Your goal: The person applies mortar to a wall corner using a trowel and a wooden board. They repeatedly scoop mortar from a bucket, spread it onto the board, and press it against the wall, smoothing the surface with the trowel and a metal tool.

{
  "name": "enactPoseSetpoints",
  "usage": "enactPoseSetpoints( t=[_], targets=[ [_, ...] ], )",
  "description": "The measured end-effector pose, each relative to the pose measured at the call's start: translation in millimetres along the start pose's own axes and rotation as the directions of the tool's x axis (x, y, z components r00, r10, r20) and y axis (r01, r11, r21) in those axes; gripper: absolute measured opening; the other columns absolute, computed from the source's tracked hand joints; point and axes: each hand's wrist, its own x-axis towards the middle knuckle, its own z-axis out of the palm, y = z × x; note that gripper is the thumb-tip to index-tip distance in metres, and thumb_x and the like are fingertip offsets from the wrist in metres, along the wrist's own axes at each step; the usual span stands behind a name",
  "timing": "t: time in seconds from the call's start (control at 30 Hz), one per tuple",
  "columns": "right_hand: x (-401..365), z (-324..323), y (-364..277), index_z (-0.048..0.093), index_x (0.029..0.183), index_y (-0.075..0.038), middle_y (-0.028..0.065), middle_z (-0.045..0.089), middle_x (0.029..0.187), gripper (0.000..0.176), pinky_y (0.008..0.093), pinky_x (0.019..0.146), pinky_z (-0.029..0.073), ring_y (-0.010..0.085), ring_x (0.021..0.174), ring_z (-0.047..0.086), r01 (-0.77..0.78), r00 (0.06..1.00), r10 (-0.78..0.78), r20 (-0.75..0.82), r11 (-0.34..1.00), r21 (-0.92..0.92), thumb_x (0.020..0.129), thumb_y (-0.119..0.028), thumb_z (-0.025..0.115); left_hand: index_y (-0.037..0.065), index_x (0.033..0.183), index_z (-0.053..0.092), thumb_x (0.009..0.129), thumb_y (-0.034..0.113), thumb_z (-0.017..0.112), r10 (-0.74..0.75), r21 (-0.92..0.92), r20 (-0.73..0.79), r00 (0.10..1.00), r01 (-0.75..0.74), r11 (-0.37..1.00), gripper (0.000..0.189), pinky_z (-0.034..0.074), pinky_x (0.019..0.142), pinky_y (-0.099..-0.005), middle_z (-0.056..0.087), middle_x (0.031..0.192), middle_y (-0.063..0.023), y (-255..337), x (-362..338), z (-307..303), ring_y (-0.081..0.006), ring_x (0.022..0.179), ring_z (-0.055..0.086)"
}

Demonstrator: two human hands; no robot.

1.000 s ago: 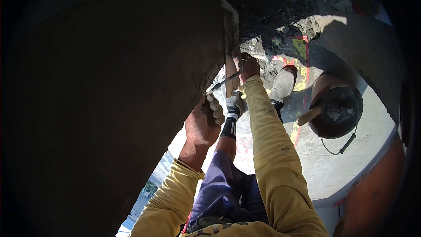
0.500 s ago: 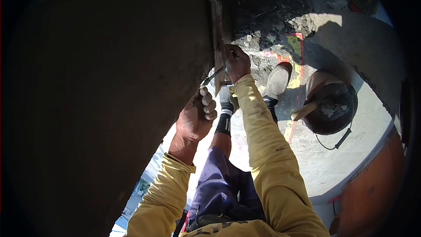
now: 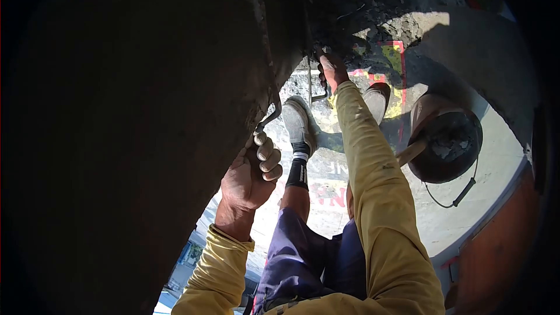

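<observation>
My left hand (image 3: 251, 175) is closed around the handle of a trowel (image 3: 270, 118), whose bent metal neck rises from the fist. Its blade appears to run upward in shadow, with mortar along it, close to the dark wall surface (image 3: 146, 111). Farther up and to the right, my right hand (image 3: 333, 71) grips a plastering trowel (image 3: 310, 84). That thin blade is seen nearly edge-on, and a bracket joins it below the fingers. Shadow hides the upper ends of both blades. The two tools are apart.
A dark bucket (image 3: 426, 109) with a wire handle stands on the right, grey mortar inside and a wooden handle (image 3: 412, 153) poking out. Rubble (image 3: 373, 14) lies at the top. My shoes (image 3: 296, 121) stand on a pale surface with painted red and yellow markings.
My right hand has moved up and right with the plastering trowel, away from the other trowel. My left hand has shifted slightly down and left, still gripping its handle.
</observation>
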Motion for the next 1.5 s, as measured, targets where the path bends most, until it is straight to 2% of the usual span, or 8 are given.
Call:
enactPoseSetpoints(
  t=[0.07, 0.13, 0.23, 0.43, 0.6, 1.1, 1.37, 1.5],
  targets=[
    [30.8, 2.8, 8.3, 0.064, 0.099, -0.008, 0.0016, 0.056, 0.07, 0.045, 0.0323, 0.045, 0.04, 0.0134, 0.051, 0.051, 0.122, 0.987, -0.144, -0.073, 0.962, -0.246, 0.09, -0.051, 0.056, 0.007, 0.089, 0.052, 0.1, 0.02, 0.04, 0.001, -0.002, -0.014, 1.0, -0.001, 1.0, 0.021, 0.034, 0.047, -0.0232, 0.042, 0.069, -0.0002, -0.4, -0.7, 1.9, -0.0106, 0.057, 0.037],
    [42.0, 7.8, 2.1, 0.067, 0.103, -0.005, 0.0064, 0.063, 0.075, 0.058, 0.036, 0.051, 0.044, 0.0178, 0.056, 0.056, 0.04, 0.989, -0.083, -0.123, 0.948, -0.317, 0.088, -0.059, 0.052, 0.007, 0.089, 0.052, 0.1, 0.02, 0.039, 0.003, 0.002, -0.004, 1.0, -0.003, 1.0, 0.022, 0.034, 0.047, -0.0234, 0.041, 0.07, -0.0001, -0.1, -0.9, 1.8, -0.0106, 0.057, 0.037],
    [56.1, 12.2, -4.5, 0.069, 0.1, -0.007, 0.0069, 0.064, 0.075, 0.06, 0.0356, 0.053, 0.044, 0.0178, 0.059, 0.056, 0.032, 0.99, -0.078, -0.121, 0.939, -0.343, 0.085, -0.063, 0.056, 0.006, 0.09, 0.052, 0.101, 0.021, 0.037, -0.009, -0.017, 0.019, 1.0, 0.009, 1.0, 0.024, 0.035, 0.048, -0.0236, 0.04, 0.07, 0.0001, -0.1, 0.0, -2.5, -0.0108, 0.058, 0.037],
    [92.2, 14.4, 14.0, 0.072, 0.092, -0.008, 0.0033, 0.064, 0.074, 0.055, 0.0336, 0.051, 0.042, 0.014, 0.057, 0.054, 0.125, 0.988, -0.14, -0.066, 0.975, -0.185, 0.082, -0.061, 0.061, 0.005, 0.092, 0.052, 0.101, 0.021, 0.036, -0.004, -0.005, 0.049, 0.999, 0.004, 1.0, 0.024, 0.036, 0.049, -0.024, 0.039, 0.069, -0.0005, 1.2, -0.8, -5.0, -0.0113, 0.059, 0.038],
    [90.8, 10.2, 16.0, 0.071, 0.089, -0.009, 0.0014, 0.062, 0.071, 0.048, 0.0309, 0.048, 0.039, 0.0121, 0.053, 0.052, 0.048, 0.992, -0.057, -0.108, 0.995, -0.086, 0.083, -0.055, 0.063, 0.005, 0.092, 0.052, 0.101, 0.021, 0.037, -0.027, -0.039, 0.056, 0.998, 0.029, 0.999, 0.023, 0.036, 0.05, -0.0242, 0.04, 0.071, -0.0008, 2.9, -1.6, -7.1, -0.0111, 0.06, 0.039],
    [104.4, 7.7, -1.2, 0.07, 0.084, -0.012, -0.0028, 0.057, 0.065, 0.032, 0.0267, 0.042, 0.034, 0.0076, 0.048, 0.046, -0.075, 0.996, 0.073, 0.053, 0.997, 0.03, 0.083, -0.043, 0.069, 0.006, 0.091, 0.051, 0.1, 0.02, 0.041, -0.039, -0.126, 0.028, 0.999, 0.042, 0.991, 0.019, 0.037, 0.05, -0.0237, 0.042, 0.071, -0.0011, -0.2, -1.3, 1.4, -0.0101, 0.058, 0.039],
    [8.5, 20.7, -66.5, 0.071, 0.088, -0.012, -0.0019, 0.056, 0.065, 0.03, 0.0269, 0.046, 0.037, 0.0076, 0.05, 0.047, -0.09, 0.974, 0.05, 0.219, 0.98, 0.177, 0.086, -0.041, 0.066, 0.006, 0.091, 0.053, 0.101, 0.021, 0.038, -0.046, -0.055, 0.07, 0.996, 0.05, 0.997, 0.023, 0.035, 0.049, -0.0231, 0.041, 0.07, 0.0003, 1.7, -0.8, -3.7, -0.0101, 0.059, 0.037],
    [-53.5, 35.4, -100.6, 0.071, 0.093, -0.009, -0.0024, 0.057, 0.066, 0.028, 0.0252, 0.048, 0.038, 0.0049, 0.052, 0.048, 0.015, 0.979, -0.033, 0.201, 0.996, 0.091, 0.087, -0.036, 0.066, 0.006, 0.091, 0.053, 0.101, 0.022, 0.04, -0.069, -0.041, 0.016, 0.997, 0.07, 0.997, 0.023, 0.033, 0.047, -0.0217, 0.04, 0.069, 0.0017, 3.9, -2.6, 0.4, -0.0093, 0.058, 0.037]
  ],
)
